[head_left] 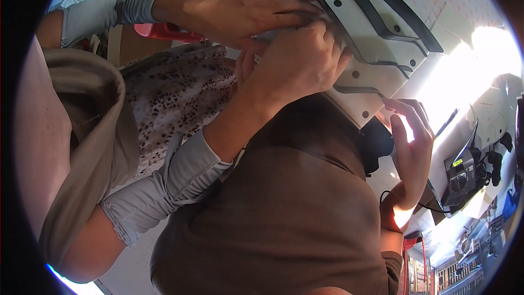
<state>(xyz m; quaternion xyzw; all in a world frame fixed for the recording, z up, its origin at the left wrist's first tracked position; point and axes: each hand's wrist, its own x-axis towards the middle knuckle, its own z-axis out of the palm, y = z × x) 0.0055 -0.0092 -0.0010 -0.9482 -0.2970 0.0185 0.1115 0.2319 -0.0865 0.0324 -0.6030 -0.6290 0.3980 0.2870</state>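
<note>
A cream moulded panel (pixel 374 79) with dark strips and black round spots lies tilted at the upper middle. My right hand (pixel 413 125) grips its lower right edge, fingers bent, a fingertip by the end of one dark strip (pixel 357 89). Partly hidden fingers (pixel 245 66), apparently of my left hand, show behind a co-worker's wrist; their grip is not visible. The co-worker, in grey sleeves, reaches in from the left. Their upper hand (pixel 251 16) lies along the panel's left edge, and their lower hand (pixel 308 60) is closed there, covering what it works on.
A red plastic object (pixel 169 31) lies behind the co-worker's forearm. The co-worker's spotted garment (pixel 180 104) is close on my left. At the right are a dark boxy device (pixel 461 175) with cables and another pale panel (pixel 491 117). Strong light glares beyond the panel.
</note>
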